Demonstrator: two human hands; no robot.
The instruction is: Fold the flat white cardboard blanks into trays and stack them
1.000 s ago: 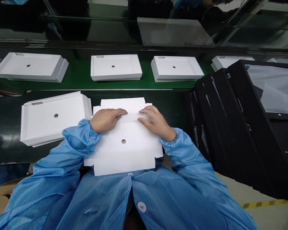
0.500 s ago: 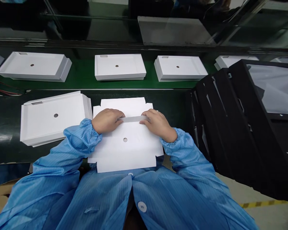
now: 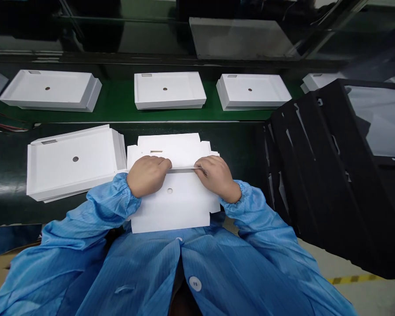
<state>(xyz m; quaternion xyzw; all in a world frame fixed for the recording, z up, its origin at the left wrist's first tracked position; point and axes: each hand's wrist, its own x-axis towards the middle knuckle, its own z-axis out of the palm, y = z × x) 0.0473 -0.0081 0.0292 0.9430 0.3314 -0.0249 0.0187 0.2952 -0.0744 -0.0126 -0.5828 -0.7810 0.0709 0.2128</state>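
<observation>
In front of my body lies a flat white cardboard box blank with notched corners and a small round hole near its middle. Across it runs a raised crease, with a narrow slot visible in the far panel beyond it. My left hand is closed on the crease's left part, fingers curled over the board and thumb hidden. At the crease's right part, my right hand pinches the board between thumb and fingers. A stack of folded white trays stands left of the blank, close to my left wrist.
Several white trays stand along the green strip beyond the dark worktop. Black boxes or cases lean at the right, with whitish film in the nearest opening. A pale panel is at the back.
The grey strip between my hands has become a thin raised crease, and the slot in the far panel now shows. The trays on the green strip appear slightly farther right.
</observation>
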